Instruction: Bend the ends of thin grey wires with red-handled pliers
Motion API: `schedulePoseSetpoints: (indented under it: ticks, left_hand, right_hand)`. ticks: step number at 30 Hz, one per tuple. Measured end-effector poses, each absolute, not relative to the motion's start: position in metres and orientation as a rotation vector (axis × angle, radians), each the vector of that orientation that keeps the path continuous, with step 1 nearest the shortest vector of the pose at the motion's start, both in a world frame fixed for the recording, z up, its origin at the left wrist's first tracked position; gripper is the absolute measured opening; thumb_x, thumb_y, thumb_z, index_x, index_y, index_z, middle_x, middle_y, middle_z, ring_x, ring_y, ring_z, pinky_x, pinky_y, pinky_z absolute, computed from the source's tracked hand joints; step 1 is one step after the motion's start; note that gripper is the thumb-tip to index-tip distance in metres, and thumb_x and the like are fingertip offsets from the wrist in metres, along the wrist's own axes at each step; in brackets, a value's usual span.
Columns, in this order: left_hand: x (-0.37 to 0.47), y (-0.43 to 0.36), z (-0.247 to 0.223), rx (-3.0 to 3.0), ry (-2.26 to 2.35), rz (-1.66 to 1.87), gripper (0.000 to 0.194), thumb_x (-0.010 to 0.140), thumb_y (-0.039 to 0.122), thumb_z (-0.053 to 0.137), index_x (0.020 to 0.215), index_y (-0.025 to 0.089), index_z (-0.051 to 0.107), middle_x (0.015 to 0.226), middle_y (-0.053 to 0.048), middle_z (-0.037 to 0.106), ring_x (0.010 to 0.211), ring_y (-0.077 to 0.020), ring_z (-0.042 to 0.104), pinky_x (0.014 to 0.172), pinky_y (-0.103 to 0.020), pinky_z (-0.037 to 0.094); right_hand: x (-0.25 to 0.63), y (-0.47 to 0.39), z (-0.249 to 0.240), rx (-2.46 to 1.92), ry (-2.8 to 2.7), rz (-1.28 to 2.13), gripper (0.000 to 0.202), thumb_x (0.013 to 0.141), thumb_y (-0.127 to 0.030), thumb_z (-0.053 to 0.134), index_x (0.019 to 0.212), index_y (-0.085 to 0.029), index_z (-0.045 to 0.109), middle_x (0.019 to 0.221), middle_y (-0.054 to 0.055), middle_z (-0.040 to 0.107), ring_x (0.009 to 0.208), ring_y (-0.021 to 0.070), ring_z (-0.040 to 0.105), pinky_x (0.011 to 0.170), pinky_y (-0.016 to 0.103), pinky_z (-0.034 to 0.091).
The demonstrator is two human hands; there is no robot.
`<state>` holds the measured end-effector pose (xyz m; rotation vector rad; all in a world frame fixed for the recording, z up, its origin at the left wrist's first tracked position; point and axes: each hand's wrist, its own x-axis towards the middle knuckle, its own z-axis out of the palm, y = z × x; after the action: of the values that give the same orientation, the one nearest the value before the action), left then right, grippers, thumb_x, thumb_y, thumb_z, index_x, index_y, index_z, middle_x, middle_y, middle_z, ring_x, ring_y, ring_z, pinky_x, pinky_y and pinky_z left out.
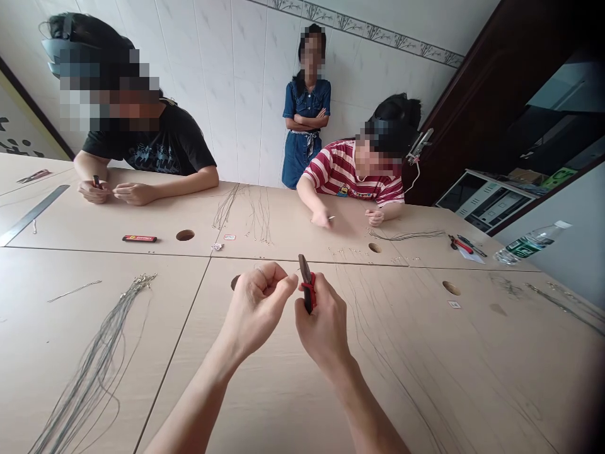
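Note:
My right hand (326, 318) is wrapped round red-and-black pliers (307, 284), whose dark jaws point up and away from me. Just left of it, my left hand (259, 302) is closed, thumb and forefinger pinched together near the plier jaws; whatever they hold is too small to make out. A bundle of thin grey cords (108, 340) with small metallic ends lies on the table to the left. More thin cords (373, 340) stretch along the table beside and beyond my right hand.
Across the table (265, 403) sit two people, with cords between them; another person stands by the wall. A red-and-black box cutter (139, 238), red-handled pliers (460, 244) and a plastic bottle (534, 243) lie farther off. Round holes pierce the tabletop.

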<state>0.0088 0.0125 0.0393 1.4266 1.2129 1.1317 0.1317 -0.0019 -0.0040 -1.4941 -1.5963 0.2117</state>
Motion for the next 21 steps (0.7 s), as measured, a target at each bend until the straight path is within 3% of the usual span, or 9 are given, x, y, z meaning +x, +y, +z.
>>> schedulePoseSetpoints:
  ticks: [3,9,14,21]
  left_hand:
    - [0.009,0.012,0.037,1.401,1.197,1.031,0.038,0.082,0.037,0.057,0.058,0.021,0.033,0.054,0.007,0.021,0.048,-0.0084,0.016,0.042,-0.023,0.013]
    - [0.009,0.014,0.035,1.45,1.101,0.907,0.036,0.085,0.038,0.054,0.058,0.021,0.036,0.055,0.006,0.021,0.049,-0.0093,0.017,0.044,-0.025,0.014]
    - [0.016,0.015,0.031,1.378,1.041,1.068,0.048,0.085,0.034,0.054,0.059,0.022,0.016,0.058,0.005,0.013,0.052,-0.0097,0.011,0.047,-0.028,0.011]
    - [0.024,0.011,0.014,1.365,0.888,1.268,0.05,0.088,0.032,0.054,0.054,0.02,0.018,0.051,0.006,0.017,0.049,-0.0088,0.015,0.048,-0.029,0.014]
  right_hand:
    - [0.134,-0.002,-0.006,-1.481,-1.597,0.189,0.016,0.072,-0.008,0.041,0.076,-0.024,0.039,0.061,-0.004,0.047,0.057,0.016,0.049,0.049,0.024,0.035]
    - [0.139,-0.001,-0.008,-1.466,-1.611,0.227,0.015,0.074,-0.01,0.041,0.075,-0.024,0.038,0.061,-0.004,0.045,0.055,0.0152,0.045,0.05,0.024,0.034]
    - [0.141,0.001,-0.008,-1.473,-1.596,0.245,0.018,0.071,-0.008,0.041,0.074,-0.025,0.035,0.06,-0.005,0.04,0.053,0.0146,0.04,0.05,0.025,0.033]
    - [0.142,-0.001,-0.006,-1.453,-1.606,0.301,0.019,0.067,-0.008,0.04,0.072,-0.025,0.034,0.059,-0.006,0.038,0.051,0.0138,0.036,0.049,0.025,0.031]
